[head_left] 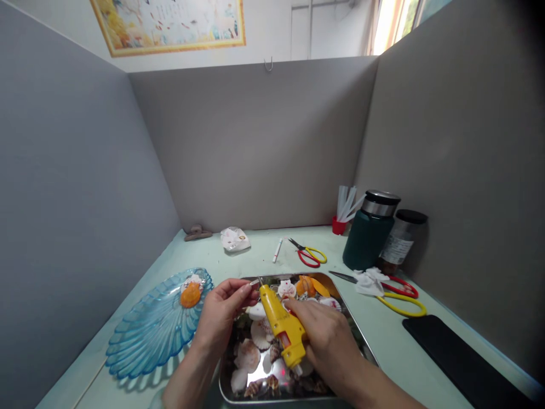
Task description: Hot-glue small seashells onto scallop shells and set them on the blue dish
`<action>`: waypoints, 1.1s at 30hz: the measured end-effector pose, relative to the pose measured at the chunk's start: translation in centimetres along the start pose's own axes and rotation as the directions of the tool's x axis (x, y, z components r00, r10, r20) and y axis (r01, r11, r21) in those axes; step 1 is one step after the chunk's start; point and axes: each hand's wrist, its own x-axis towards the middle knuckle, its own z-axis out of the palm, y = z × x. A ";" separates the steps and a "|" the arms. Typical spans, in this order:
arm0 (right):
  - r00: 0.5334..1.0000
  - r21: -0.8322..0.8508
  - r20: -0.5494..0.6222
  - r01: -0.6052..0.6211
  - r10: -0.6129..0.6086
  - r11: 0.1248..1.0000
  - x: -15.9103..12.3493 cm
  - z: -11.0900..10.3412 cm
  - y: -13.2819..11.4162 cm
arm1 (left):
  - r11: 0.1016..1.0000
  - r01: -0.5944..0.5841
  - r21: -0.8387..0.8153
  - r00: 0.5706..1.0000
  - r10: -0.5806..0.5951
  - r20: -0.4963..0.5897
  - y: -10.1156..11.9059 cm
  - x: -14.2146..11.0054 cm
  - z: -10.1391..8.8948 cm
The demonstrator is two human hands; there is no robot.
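Observation:
My right hand point(330, 338) is wrapped round a yellow hot glue gun point(281, 321), its nozzle pointing up and to the left. Between the thumb and fingers of my left hand point(225, 307) is a small pale piece point(254, 282), close to the nozzle tip; its kind is too small to make out. Both hands are over a metal tray point(361, 335) of seashells point(247, 356), white, orange and brown. To the left, a blue shell-shaped glass dish point(149, 335) bears an orange shell point(190, 295) and some whitish pieces at its far end.
Red-and-yellow-handled scissors point(310, 254) and a white marker-like stick point(277, 250) lie behind the tray. On the right are more scissors point(400, 295) with white tissue point(370, 282), a green flask point(369, 233), a jar point(402, 241), a red cup of glue sticks point(339, 225) and a black phone-like slab point(460, 355).

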 end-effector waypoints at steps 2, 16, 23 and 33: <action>1.000 0.008 0.011 -0.016 0.016 1.000 0.0 0.0 0.1 | 1.000 0.003 -0.001 1.000 -0.003 -0.003 0.0 0.0 0.0; 0.998 0.022 0.045 0.035 -0.036 0.999 0.0 0.1 0.0 | 0.999 0.008 -0.034 1.000 -0.008 0.005 -0.1 0.0 0.0; 0.997 0.042 0.073 0.025 -0.028 0.999 -0.2 0.2 0.2 | 1.000 0.012 -0.028 1.000 -0.011 0.020 -0.1 0.0 0.1; 0.993 0.048 0.120 -0.016 0.010 0.999 -0.1 0.1 0.3 | 1.000 0.005 -0.017 0.999 -0.004 0.037 -0.7 0.4 -0.3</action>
